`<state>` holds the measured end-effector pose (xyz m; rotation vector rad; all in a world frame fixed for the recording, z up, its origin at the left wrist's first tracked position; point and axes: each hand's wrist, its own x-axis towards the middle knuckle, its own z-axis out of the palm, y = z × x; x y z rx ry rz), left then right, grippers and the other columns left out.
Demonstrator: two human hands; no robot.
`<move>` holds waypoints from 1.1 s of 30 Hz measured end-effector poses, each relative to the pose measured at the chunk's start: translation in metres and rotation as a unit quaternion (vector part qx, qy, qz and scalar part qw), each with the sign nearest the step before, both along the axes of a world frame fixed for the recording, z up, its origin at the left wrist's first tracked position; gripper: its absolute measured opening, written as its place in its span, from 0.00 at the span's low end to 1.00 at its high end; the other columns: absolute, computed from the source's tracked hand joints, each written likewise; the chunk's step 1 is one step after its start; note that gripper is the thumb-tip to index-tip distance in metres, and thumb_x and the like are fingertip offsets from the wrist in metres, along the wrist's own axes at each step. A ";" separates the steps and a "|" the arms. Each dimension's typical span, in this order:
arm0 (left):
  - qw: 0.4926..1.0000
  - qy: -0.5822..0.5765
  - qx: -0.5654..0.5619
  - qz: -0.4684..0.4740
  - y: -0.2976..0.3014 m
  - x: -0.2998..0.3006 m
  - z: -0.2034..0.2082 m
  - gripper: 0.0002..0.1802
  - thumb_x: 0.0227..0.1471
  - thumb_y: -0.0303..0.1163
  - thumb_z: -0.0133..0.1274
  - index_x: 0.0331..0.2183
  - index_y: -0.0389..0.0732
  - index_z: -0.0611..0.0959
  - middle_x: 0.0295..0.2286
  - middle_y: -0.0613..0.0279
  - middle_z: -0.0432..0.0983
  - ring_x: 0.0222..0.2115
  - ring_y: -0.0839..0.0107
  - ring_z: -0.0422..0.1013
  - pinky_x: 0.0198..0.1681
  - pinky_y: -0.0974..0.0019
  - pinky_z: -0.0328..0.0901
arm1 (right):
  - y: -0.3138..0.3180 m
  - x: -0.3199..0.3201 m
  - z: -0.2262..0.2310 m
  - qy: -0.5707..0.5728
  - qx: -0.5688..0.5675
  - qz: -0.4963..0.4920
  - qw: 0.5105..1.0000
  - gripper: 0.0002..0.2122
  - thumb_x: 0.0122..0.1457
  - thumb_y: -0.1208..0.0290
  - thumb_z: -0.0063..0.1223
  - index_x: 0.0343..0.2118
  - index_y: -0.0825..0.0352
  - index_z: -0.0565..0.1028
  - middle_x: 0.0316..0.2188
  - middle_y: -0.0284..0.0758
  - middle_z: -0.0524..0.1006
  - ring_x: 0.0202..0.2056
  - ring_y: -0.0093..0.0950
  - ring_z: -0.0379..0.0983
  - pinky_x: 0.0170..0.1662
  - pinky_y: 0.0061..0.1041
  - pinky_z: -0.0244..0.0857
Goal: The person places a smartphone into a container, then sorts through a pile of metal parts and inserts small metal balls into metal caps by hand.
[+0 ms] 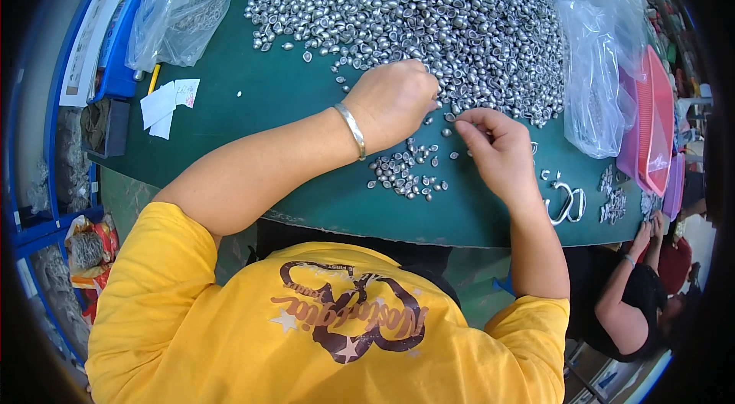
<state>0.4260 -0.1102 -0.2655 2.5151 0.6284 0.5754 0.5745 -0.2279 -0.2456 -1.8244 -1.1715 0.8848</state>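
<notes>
A large heap of small silver metal pieces (429, 14), rounded and hollow like little cups, covers the far part of the green table. At the heap's near edge is my left hand (398, 94), its fingers curled closed and turned away, so what they hold is hidden. My right hand (498, 148) is just to its right, thumb and forefinger pinched at a small silver metal piece (450, 118). A smaller group of the same pieces (402, 171) lies between my forearms, nearer to me. A silver bracelet (351, 131) circles my left wrist.
Paper slips (162, 107), a yellow pen (155, 78) and a clear bag (184, 14) lie left. To the right are another plastic bag (593, 75), a pink basket (654, 121) and white curved pieces (566, 203). Another person (628, 297) works at the right edge.
</notes>
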 end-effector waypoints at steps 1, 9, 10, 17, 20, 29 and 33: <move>1.000 -0.020 0.001 0.005 0.001 0.000 0.000 0.06 0.41 0.32 0.56 0.20 0.39 0.81 0.21 0.60 0.71 0.25 0.64 0.71 0.30 0.62 0.65 | 0.001 -0.002 0.001 -0.115 0.033 0.048 0.992 0.05 0.49 0.75 0.55 0.28 0.71 0.76 0.19 0.34 0.74 0.18 0.20 0.67 0.23 0.19 0.62; 0.588 -0.154 -0.792 0.052 -0.013 -0.029 0.023 0.07 0.54 0.34 0.48 0.29 0.41 0.74 0.17 0.74 0.60 0.14 0.88 0.52 0.13 0.84 0.46 | -0.007 -0.011 -0.003 -0.296 0.093 0.111 0.944 0.05 0.46 0.73 0.57 0.25 0.68 0.73 0.22 0.39 0.73 0.25 0.38 0.71 0.28 0.33 0.65; 0.527 -0.177 -0.831 0.010 -0.014 -0.033 0.019 0.07 0.54 0.34 0.47 0.26 0.42 0.72 0.17 0.74 0.59 0.14 0.88 0.52 0.13 0.83 0.46 | -0.008 -0.011 -0.003 -0.283 0.112 0.103 0.947 0.05 0.45 0.74 0.57 0.25 0.67 0.73 0.21 0.37 0.72 0.23 0.36 0.70 0.26 0.31 0.64; 0.394 -0.199 -0.895 -0.066 -0.022 -0.043 0.026 0.11 0.57 0.35 0.41 0.25 0.42 0.69 0.18 0.74 0.58 0.14 0.88 0.51 0.14 0.84 0.48 | -0.027 -0.025 0.004 -0.033 0.278 0.031 0.960 0.07 0.41 0.78 0.61 0.26 0.68 0.76 0.18 0.30 0.69 0.18 0.19 0.61 0.21 0.16 0.52; 0.369 -0.213 -0.900 -0.097 -0.024 -0.044 0.027 0.09 0.57 0.34 0.42 0.28 0.41 0.72 0.19 0.72 0.59 0.15 0.88 0.52 0.14 0.84 0.48 | -0.033 -0.032 0.007 0.011 0.301 0.013 0.953 0.07 0.42 0.78 0.61 0.26 0.70 0.76 0.18 0.30 0.69 0.19 0.18 0.62 0.21 0.15 0.53; 0.423 -0.219 -0.878 -0.048 -0.016 -0.063 0.021 0.06 0.52 0.28 0.46 0.31 0.36 0.74 0.28 0.60 0.68 0.28 0.77 0.68 0.18 0.82 0.59 | -0.050 -0.025 0.002 0.697 0.170 -0.019 0.697 0.06 0.56 0.76 0.41 0.29 0.72 0.69 0.20 0.33 0.65 0.12 0.15 0.51 0.14 0.16 0.43; 0.580 -0.176 -0.795 0.003 0.001 -0.058 0.024 0.05 0.47 0.26 0.48 0.28 0.34 0.77 0.20 0.66 0.67 0.23 0.77 0.66 0.17 0.79 0.58 | -0.031 -0.019 -0.001 0.048 0.034 -0.091 0.994 0.06 0.53 0.74 0.48 0.26 0.72 0.73 0.18 0.34 0.71 0.17 0.27 0.67 0.20 0.22 0.61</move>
